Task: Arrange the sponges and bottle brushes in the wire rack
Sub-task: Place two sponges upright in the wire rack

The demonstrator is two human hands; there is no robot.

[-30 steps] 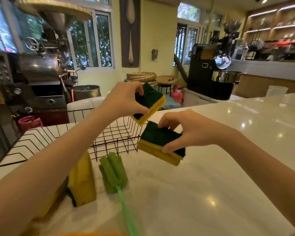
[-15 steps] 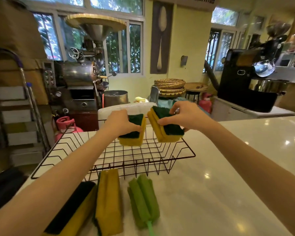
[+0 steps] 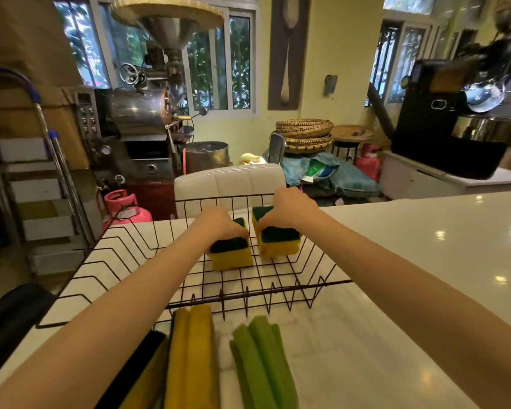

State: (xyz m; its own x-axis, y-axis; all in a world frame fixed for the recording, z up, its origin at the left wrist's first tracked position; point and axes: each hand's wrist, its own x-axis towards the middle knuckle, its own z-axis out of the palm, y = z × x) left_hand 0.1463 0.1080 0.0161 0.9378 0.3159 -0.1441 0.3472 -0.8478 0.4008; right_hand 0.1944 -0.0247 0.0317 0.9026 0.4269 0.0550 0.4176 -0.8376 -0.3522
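Note:
A black wire rack (image 3: 248,293) stands on the white counter in front of me. Inside it, two yellow sponges with dark green scrub tops rest side by side on the wire floor. My left hand (image 3: 219,224) grips the left sponge (image 3: 232,256) from above. My right hand (image 3: 289,206) grips the right sponge (image 3: 279,245) the same way. In front of the rack, on the counter, lie a green foam bottle brush (image 3: 263,358), a yellow foam brush (image 3: 192,355) and a yellow sponge with a black side (image 3: 142,376) under my left forearm.
The white counter (image 3: 425,261) stretches to the right. Behind the rack stands a white chair back (image 3: 229,181). Beyond are a coffee roaster (image 3: 139,113), a pink gas cylinder (image 3: 124,206) and a black machine (image 3: 455,128) at right.
Both hands have lowered the two sponges from above the rack down onto its wire floor. The view has shifted left and closer over the rack.

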